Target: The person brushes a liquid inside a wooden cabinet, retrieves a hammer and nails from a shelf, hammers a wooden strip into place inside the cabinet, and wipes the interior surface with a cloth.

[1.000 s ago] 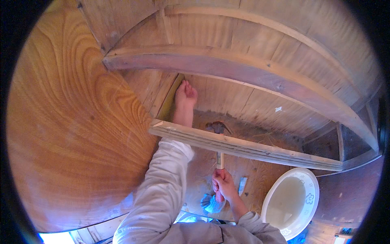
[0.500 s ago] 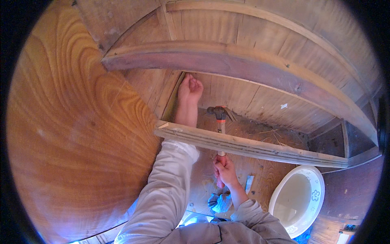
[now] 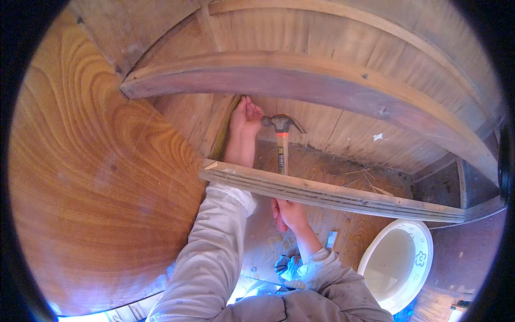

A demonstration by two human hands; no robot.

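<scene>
Steadying a nail with my left hand pinched, right hand clenched around the hammer beside it; next, a careful tap.

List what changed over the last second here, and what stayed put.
The hammer came up: a second ago only its handle showed below the front rail; now its head sits beside the left hand at the back boards. The right hand rose with it, gripping the handle throughout. The left hand stayed pressed against the boards in the corner. The white basin did not move. Nothing was let go.
</scene>
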